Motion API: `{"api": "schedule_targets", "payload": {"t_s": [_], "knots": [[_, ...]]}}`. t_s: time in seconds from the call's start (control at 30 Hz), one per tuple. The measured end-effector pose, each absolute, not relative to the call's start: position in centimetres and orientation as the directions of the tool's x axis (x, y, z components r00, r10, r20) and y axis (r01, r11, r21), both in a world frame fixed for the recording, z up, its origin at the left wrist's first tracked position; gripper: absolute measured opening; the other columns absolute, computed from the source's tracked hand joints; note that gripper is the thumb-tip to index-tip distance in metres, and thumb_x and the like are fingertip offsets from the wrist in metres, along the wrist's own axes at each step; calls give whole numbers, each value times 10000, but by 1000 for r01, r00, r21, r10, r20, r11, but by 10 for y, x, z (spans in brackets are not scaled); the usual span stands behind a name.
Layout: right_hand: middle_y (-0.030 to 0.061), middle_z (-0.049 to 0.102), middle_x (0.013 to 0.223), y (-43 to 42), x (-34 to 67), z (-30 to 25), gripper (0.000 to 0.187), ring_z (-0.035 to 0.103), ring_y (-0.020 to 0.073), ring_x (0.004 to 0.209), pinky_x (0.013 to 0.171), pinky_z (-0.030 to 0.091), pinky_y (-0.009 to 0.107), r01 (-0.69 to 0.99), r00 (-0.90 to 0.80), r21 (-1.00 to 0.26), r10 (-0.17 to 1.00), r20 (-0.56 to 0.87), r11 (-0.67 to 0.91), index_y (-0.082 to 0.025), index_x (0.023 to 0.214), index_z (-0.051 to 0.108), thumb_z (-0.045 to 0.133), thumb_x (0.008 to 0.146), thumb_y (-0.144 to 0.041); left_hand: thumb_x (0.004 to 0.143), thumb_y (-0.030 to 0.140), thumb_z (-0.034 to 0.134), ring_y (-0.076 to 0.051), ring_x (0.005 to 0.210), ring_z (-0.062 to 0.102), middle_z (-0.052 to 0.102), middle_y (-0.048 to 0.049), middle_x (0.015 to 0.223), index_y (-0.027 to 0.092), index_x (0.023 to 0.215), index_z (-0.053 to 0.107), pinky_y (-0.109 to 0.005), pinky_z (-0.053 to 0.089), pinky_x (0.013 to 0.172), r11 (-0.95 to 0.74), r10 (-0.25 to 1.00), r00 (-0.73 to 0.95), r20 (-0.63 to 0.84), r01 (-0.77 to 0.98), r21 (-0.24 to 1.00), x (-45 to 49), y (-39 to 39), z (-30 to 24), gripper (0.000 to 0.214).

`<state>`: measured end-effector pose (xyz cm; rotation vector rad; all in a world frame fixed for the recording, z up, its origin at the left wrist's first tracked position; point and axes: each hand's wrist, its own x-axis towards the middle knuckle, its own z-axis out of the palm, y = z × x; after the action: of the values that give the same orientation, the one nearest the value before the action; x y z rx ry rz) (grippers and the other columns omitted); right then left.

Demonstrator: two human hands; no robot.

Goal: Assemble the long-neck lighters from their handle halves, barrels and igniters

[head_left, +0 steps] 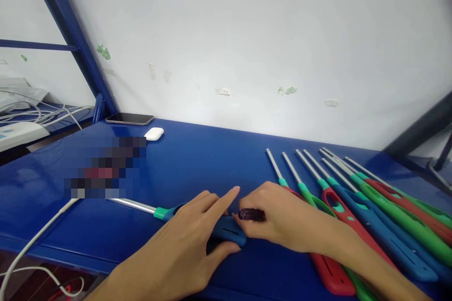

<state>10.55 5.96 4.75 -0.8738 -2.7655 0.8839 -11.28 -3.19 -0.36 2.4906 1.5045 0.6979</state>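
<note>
My left hand (190, 230) is closed over the handle of a blue long-necked lighter (231, 231), which lies on the blue table. Its silver tube (136, 205) and green collar point left. In my right hand (271, 218) is a small dark-handled tool (251, 215), whose back end sticks out of my fist. My right fingers are close against the right end of the lighter's handle. The tool's tip is hidden by my fingers, so I cannot tell whether it touches the lighter. My left index finger is stretched out above the handle.
Several red, green and blue lighters (367, 230) lie side by side on the right. At the back left are a phone (130, 118) and a white earbud case (154, 134). A white cable (38, 240) runs from a blurred patch over the table's front edge. A wall (247, 47) stands behind.
</note>
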Motion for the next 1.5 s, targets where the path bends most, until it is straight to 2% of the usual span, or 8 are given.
{"api": "schedule_targets", "payload": {"t_s": [0.27,0.53,0.7,0.77,0.83,0.9,1.07,1.5], "knots": [[-79,410,563,58,104,45,463,337,72,513,520,214,293,481,-836,-547,546,-50,685,-201,643,418,584,1044,-364,974,313,758,-286,1245,667,660,-90,1401,323,1667,207,-424,622,1008,-505,853,413,318,806,308,-112,-33,-2,885],[-80,463,566,59,114,56,502,340,89,516,496,248,285,517,-785,-579,619,-26,631,-212,690,534,593,1045,-560,982,296,749,-274,1230,660,663,-73,1363,320,1660,221,-418,611,1021,-509,854,419,310,797,325,-113,-33,-2,859],[-16,604,766,60,121,68,490,531,130,686,662,404,281,445,-638,-577,694,334,686,-221,783,584,407,1127,-522,983,290,756,-272,1210,652,662,-75,1324,297,1649,290,-432,605,1025,-512,852,415,319,788,341,-112,-31,-2,813],[6,627,807,58,121,70,510,568,144,728,706,424,292,397,-528,-563,682,506,725,-223,814,617,352,1143,-508,991,280,748,-264,1189,654,660,-66,1296,285,1566,440,-428,603,1021,-515,853,418,311,772,374,-112,-30,-2,653],[-6,591,734,56,120,69,551,536,132,644,632,407,283,353,-460,-575,672,581,739,-226,776,608,336,1143,-533,1004,270,732,-241,1131,668,653,-48,1251,283,1429,583,-411,607,997,-513,858,425,289,745,426,-113,-29,-1,451],[-23,563,679,53,117,67,576,483,110,555,558,377,270,310,-479,-607,671,566,732,-225,738,597,349,1134,-562,1013,267,723,-223,1087,675,643,-38,1222,286,1354,644,-391,611,967,-509,861,431,272,724,465,-113,-28,-1,350],[-45,525,638,50,113,63,560,422,88,488,498,347,252,243,-590,-651,643,489,719,-222,767,634,392,1118,-585,1015,259,724,-218,1093,666,636,-38,1209,285,1389,642,-382,601,975,-516,857,429,286,703,489,-114,-29,-1,384],[-55,547,646,51,114,62,501,443,72,497,480,340,226,198,-587,-610,591,553,767,-223,782,629,444,1118,-545,1008,263,738,-223,1071,667,636,-35,1192,274,1376,639,-387,607,939,-540,842,443,309,695,476,-112,-27,0,382]]}}
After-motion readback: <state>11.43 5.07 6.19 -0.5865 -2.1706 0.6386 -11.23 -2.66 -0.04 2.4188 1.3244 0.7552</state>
